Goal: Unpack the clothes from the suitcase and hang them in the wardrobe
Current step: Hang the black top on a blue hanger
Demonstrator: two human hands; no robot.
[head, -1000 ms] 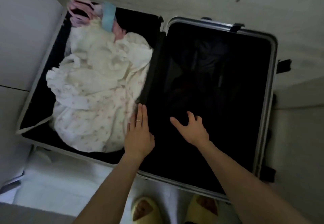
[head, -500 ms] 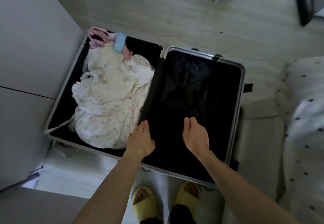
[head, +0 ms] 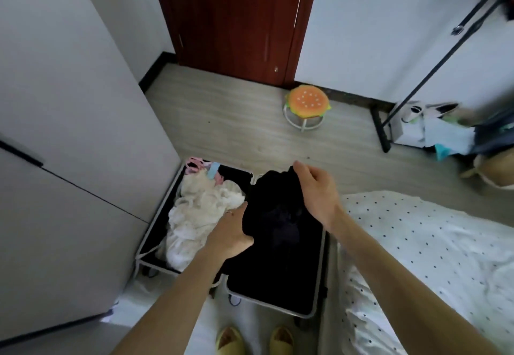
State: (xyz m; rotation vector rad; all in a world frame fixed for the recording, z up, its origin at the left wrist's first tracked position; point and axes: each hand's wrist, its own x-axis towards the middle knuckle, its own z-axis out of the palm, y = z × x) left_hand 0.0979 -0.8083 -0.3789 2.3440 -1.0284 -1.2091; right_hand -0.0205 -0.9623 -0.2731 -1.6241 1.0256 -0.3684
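Observation:
An open suitcase lies flat on the floor in front of me. Its left half holds a heap of cream floral clothes, with pink hangers and a light blue item at the far end. Above the right half hangs a black garment, lifted between both hands. My left hand grips its lower left edge. My right hand pinches its top edge, higher up. The white wardrobe stands closed on the left.
A bed with a dotted white cover is close on the right. A burger-shaped stool stands by the dark red door. A black clothes rack with bags at its foot stands at the far right. My yellow slippers are below.
Both hands were resting in the dark right half of the suitcase; now they hold a black garment raised out of it. The view has tilted up and pulled back.

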